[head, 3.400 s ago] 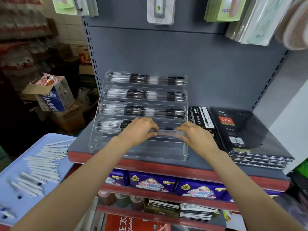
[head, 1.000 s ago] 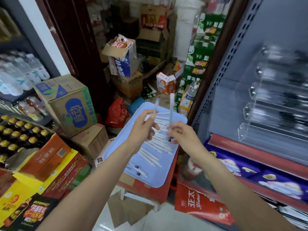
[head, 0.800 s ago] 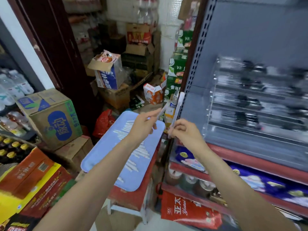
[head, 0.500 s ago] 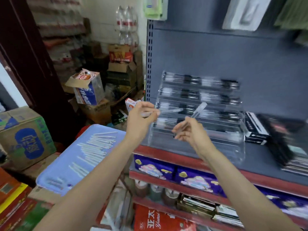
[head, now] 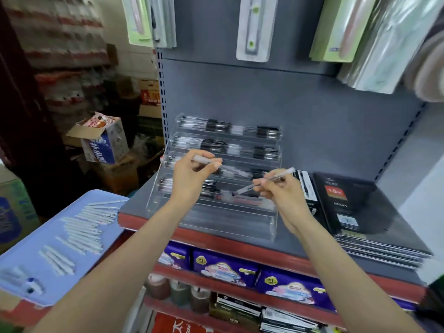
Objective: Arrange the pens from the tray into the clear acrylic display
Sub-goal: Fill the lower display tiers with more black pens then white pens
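The left hand [head: 192,175] has a narrow grip, thumb and fingertips pinching a pale pen [head: 217,164] that lies nearly level in front of the display's [head: 272,227] middle tiers; the right hand [head: 280,192] pinches a second pen [head: 264,181] in a like grip, tilted with its dark tip down-left over a lower tier. The clear display stands on the grey shelf [head: 283,248], its upper tiers filled with black-banded pens, and just right of it lies a stack of black books [head: 360,207] marked "18K" and "DIARY". More pale pens lie on the blue tray [head: 21,265] at lower left.
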The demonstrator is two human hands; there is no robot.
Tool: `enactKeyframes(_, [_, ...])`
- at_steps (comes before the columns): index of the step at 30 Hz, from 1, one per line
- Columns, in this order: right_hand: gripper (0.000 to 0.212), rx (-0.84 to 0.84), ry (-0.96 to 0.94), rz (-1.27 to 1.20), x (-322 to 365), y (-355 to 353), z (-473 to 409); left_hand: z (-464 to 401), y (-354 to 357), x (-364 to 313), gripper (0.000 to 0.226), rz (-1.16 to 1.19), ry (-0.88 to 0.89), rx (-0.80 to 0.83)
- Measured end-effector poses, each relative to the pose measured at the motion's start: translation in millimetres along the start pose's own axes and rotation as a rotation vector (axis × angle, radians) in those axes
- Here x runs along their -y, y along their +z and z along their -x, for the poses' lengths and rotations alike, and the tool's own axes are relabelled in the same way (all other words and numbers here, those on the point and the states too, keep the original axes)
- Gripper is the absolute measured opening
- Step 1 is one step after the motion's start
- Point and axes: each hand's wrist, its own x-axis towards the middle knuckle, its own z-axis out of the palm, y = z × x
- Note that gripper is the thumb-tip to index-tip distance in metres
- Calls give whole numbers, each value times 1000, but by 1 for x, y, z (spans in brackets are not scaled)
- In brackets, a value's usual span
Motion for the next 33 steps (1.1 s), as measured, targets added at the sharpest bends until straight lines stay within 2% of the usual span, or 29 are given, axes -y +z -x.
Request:
enactKeyframes(4, [26,-11,89,-228,4,-10,-8,-2,13,1,19,-22,39,33])
enactKeyframes(8, [23,-54,-30,-42,-1,-21,-14,-6,21,9,23,-92,69,62])
enactKeyframes(11, [20,-70,-98,67,-6,-27,-18,-9,23,13,20,-113,67,6])
enactKeyframes(14, [19,-63,-96,94,-11,-30,-22,-13,22,12,8,-108,89,-37])
enactKeyframes(16, [18,-33,-72,77,-15,-30,-25,-14,20,12,11,-109,96,-53])
enactKeyframes(19, [16,24,-69,168,-21,-29,-30,-15,17,13,5,-149,94,-13])
enactKeyframes(22, [14,31,-111,365,-23,-27,-39,-18,16,12,8,-162,77,4])
enactKeyframes(26, [14,118,-324,950,-22,-29,-46,-22,14,12,10,-176,75,2])
enactKeyframes(28, [17,166,-379,1156,-22,-31,-48,-24,14,13,10,-173,71,15])
enactKeyframes(33, [21,272,-407,1494,-24,-31,-48,-28,12,19,21,-277,109,54])
